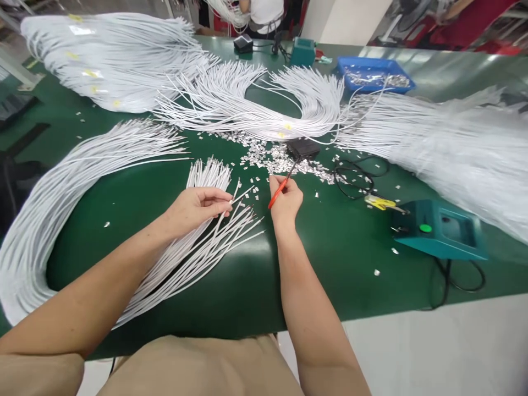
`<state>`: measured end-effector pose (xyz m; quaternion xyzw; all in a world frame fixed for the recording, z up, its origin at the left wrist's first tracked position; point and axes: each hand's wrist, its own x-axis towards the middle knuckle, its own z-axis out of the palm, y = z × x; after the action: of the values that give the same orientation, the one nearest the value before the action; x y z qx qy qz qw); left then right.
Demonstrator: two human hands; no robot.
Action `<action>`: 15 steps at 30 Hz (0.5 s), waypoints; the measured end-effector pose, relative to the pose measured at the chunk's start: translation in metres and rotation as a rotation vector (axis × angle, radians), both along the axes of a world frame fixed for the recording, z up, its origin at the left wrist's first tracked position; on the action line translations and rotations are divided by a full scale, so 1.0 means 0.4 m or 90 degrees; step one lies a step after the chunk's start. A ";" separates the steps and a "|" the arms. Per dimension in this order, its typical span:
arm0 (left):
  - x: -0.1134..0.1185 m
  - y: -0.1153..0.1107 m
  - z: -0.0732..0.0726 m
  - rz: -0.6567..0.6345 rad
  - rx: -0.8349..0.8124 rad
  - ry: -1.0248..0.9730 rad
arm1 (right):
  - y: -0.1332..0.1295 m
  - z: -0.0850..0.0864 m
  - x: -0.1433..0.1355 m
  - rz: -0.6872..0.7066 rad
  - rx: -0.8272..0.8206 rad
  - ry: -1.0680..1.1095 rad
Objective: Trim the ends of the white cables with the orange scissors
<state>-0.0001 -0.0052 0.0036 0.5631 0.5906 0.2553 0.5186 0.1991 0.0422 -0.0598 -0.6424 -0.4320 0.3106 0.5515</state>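
Observation:
My left hand (202, 208) pinches a white wire (243, 193) between thumb and fingers, near its end. Below and behind it fan many more white wires (210, 242), their ends pointing right and away from me. My right hand (285, 199) is closed round a slim red-handled tool (280, 190) with a dark tip, its exact kind unclear. The fingertips of that hand are at the near edge of a scatter of small shiny metal pieces (268, 157); whether they pinch one is too small to tell. The two hands are apart.
Big wire bundles (115, 60) lie at the back left, with a curved bundle (284, 124) mid-table. Plastic-wrapped wires (454, 132) fill the right. A blue tray (375, 59), a small black box (303, 147), a teal device (441, 228) and yellow-handled cutters (380, 203) stand around. Other people work beyond.

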 end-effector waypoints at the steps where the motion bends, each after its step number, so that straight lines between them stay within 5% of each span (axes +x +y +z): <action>1: -0.003 -0.001 0.004 -0.034 0.008 0.047 | 0.007 -0.011 0.006 -0.005 0.004 0.013; 10: -0.006 -0.045 0.080 -0.276 0.151 0.385 | 0.032 -0.067 0.047 -0.069 0.015 0.115; 15: 0.008 -0.178 0.022 -0.350 0.265 0.557 | 0.030 -0.066 0.049 -0.066 0.008 0.075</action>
<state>0.0031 -0.0765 0.0123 0.8404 0.5195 -0.0354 0.1506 0.2187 0.0542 -0.0864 -0.6409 -0.3671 0.3162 0.5954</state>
